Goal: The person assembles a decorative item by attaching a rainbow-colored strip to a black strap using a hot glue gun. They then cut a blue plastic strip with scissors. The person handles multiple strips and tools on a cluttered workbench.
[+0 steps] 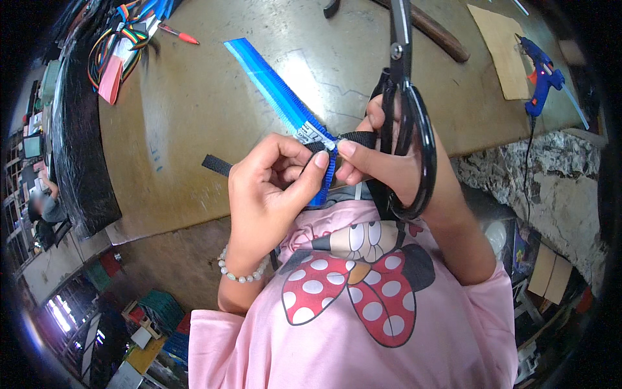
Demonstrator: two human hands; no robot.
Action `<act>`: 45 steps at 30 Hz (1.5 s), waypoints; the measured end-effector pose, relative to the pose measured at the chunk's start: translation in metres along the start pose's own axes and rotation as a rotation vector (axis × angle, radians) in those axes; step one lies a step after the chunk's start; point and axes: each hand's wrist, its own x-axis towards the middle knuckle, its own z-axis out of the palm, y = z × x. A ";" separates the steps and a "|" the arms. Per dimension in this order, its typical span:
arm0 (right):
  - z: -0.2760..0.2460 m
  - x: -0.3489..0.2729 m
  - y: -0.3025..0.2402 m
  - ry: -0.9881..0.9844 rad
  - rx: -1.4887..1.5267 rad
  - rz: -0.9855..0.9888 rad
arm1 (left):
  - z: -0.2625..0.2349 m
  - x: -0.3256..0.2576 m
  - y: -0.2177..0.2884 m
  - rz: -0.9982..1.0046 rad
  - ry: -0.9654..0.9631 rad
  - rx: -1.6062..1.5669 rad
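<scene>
A blue ribbon strip [269, 81] with pleated edges slants down from the table to my fingers, a printed white patch at its lower part. Crossing it is a black woven strap [217, 165], one end sticking out left of my hand. My left hand [265, 178] is closed, thumb and fingers pinching strap and ribbon where they meet. My right hand [382, 146] pinches the strap just right of the crossing. Large black-handled scissors [424, 129] hang at the right hand, blades pointing away from me; how the fingers sit in the loops is partly hidden.
On the tabletop [181, 129] lie a red pen [178, 34], a bundle of coloured ribbons [123, 39] and a wooden handle [434, 32]. A blue glue gun [543, 74] rests by cardboard [499, 52], its cord hanging over the edge. Black plastic-wrapped material [81, 129] borders the left side.
</scene>
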 end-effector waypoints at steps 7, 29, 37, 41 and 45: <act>-0.015 -0.013 0.002 0.053 0.041 0.016 | 0.002 0.003 -0.001 -0.117 0.026 -0.154; -0.043 -0.068 0.024 -0.402 -0.436 0.361 | -0.002 0.021 -0.024 -0.084 0.039 0.050; -0.037 -0.064 0.013 -0.353 -0.430 0.376 | -0.002 0.019 -0.026 -0.064 0.047 0.039; -0.044 -0.060 0.001 -0.392 -0.514 0.410 | -0.005 0.019 -0.027 0.003 0.025 0.180; -0.048 -0.053 0.006 -0.375 -0.581 0.354 | -0.010 0.023 -0.031 -0.005 -0.014 0.159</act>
